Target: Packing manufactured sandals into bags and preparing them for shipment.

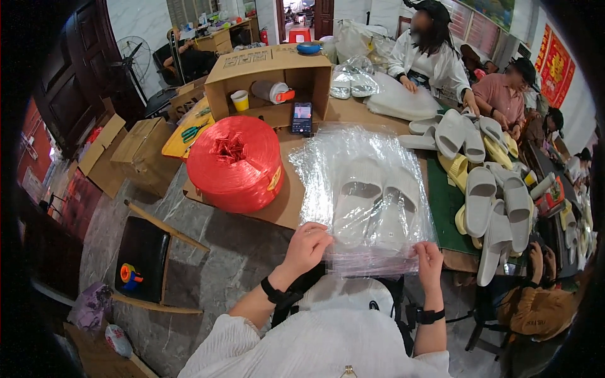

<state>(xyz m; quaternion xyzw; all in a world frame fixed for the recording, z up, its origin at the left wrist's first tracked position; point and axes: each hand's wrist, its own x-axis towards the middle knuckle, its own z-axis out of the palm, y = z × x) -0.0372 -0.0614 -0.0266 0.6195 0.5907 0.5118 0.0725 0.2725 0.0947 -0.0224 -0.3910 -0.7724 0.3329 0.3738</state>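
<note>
A pair of light grey slippers (357, 195) lies side by side inside a clear plastic bag (397, 236), toes toward the far side. That bag rests on a pile of shiny clear bags (315, 183) at the near edge of the table. At the bag's near left corner my left hand (307, 247) is closed, its fingertips pinching the film. My right hand (430, 261) pinches the near right corner between thumb and fingers. The film between the hands is wrinkled, with reddish edges of the pile showing below it.
A big roll of red plastic twine (265, 183) stands left of the bags. Behind it, a cardboard box (220, 94) lies with a cup and bottle inside; a phone (302, 118) leans there. Loose slippers (480, 198) heap up on the right. Co-workers (435, 47) sit beyond. A chair (142, 252) stands left.
</note>
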